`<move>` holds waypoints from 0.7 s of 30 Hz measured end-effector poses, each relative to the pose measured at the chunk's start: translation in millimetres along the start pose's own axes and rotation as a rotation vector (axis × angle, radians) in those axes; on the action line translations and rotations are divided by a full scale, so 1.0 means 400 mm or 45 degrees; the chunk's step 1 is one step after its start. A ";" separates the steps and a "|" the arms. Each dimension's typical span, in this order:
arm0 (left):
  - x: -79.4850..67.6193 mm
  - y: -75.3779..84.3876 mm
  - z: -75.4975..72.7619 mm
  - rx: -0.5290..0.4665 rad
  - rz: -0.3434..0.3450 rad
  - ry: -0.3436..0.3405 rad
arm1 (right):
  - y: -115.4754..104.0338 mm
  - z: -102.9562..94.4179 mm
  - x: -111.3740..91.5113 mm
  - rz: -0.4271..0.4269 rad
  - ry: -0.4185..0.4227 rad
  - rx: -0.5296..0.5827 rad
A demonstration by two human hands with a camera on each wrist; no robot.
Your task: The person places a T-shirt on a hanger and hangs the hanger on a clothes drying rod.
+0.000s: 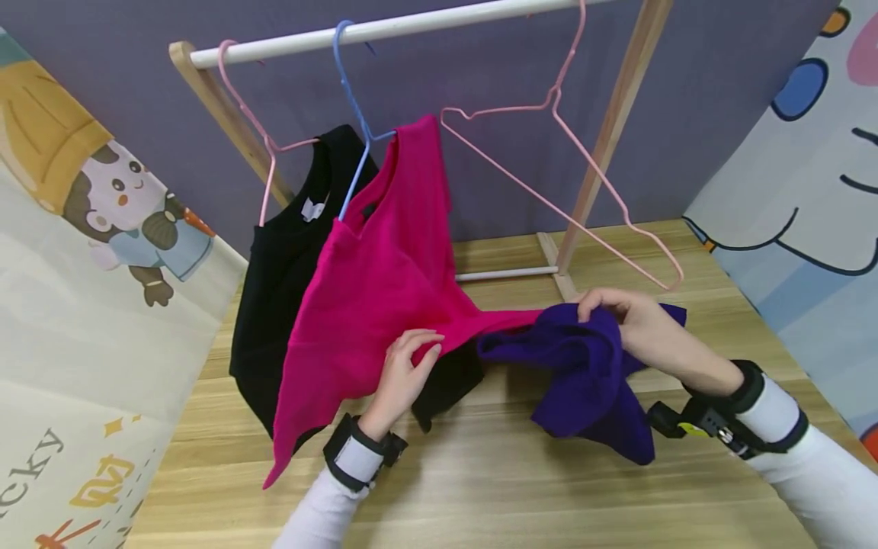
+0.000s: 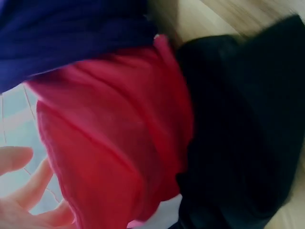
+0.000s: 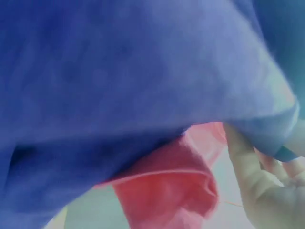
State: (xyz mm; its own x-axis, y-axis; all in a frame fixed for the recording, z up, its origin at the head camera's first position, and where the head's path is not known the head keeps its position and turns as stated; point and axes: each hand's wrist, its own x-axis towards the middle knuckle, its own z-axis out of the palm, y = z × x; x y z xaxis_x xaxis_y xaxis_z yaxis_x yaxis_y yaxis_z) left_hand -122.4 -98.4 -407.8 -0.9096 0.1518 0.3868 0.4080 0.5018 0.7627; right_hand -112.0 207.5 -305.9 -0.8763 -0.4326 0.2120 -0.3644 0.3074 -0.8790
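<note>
A purple garment (image 1: 583,381) hangs bunched from my right hand (image 1: 638,328), whose thumb and fingers grip its upper edge. One side of a bright pink sleeveless top (image 1: 384,274) stretches out to the purple cloth; whether the right hand also pinches it is hidden. That top hangs on a blue hanger (image 1: 351,99). My left hand (image 1: 405,374) is at the pink top's lower edge, fingers loosely bent and holding nothing; in the left wrist view its fingers (image 2: 35,188) lie beside the pink cloth. A black sleeveless top (image 1: 274,305) hangs behind.
A white rail (image 1: 425,27) on a wooden stand (image 1: 617,114) carries the hangers. The black top is on a pink hanger (image 1: 270,145). Another pink hanger (image 1: 604,183), bare, slants at the right. Below is a wood-grain table (image 1: 480,488).
</note>
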 end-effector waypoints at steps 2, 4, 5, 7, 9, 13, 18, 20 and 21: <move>0.005 -0.011 -0.001 0.032 0.002 -0.018 | -0.017 -0.017 0.001 0.004 -0.002 0.112; 0.010 -0.021 -0.004 0.063 -0.001 -0.025 | -0.030 -0.036 0.003 -0.023 -0.009 0.246; 0.012 -0.026 -0.005 0.074 -0.007 -0.025 | -0.036 -0.046 0.002 -0.044 -0.007 0.294; 0.016 -0.035 -0.009 0.096 -0.023 -0.021 | -0.048 -0.070 0.001 -0.071 0.003 0.345; 0.020 -0.040 -0.012 0.109 -0.042 -0.013 | -0.056 -0.094 0.004 -0.126 0.000 0.363; 0.025 -0.024 -0.015 0.082 -0.017 0.030 | -0.076 -0.115 0.023 -0.246 -0.020 0.379; 0.028 0.051 -0.014 -0.114 0.140 0.007 | -0.090 -0.084 0.051 -0.201 -0.012 0.561; 0.025 0.082 -0.013 -0.219 0.221 -0.059 | -0.083 -0.071 0.060 -0.177 -0.047 0.694; 0.023 0.097 -0.012 -0.262 0.252 -0.091 | -0.077 -0.065 0.064 -0.155 -0.062 0.742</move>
State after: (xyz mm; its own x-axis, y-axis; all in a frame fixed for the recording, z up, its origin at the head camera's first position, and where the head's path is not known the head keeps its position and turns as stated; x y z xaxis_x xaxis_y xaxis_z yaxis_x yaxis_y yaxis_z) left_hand -114.5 -81.6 -372.4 -0.8109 0.2926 0.5068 0.5789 0.2745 0.7678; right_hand -131.3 209.1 -262.4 -0.8186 -0.4780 0.3185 -0.2167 -0.2566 -0.9419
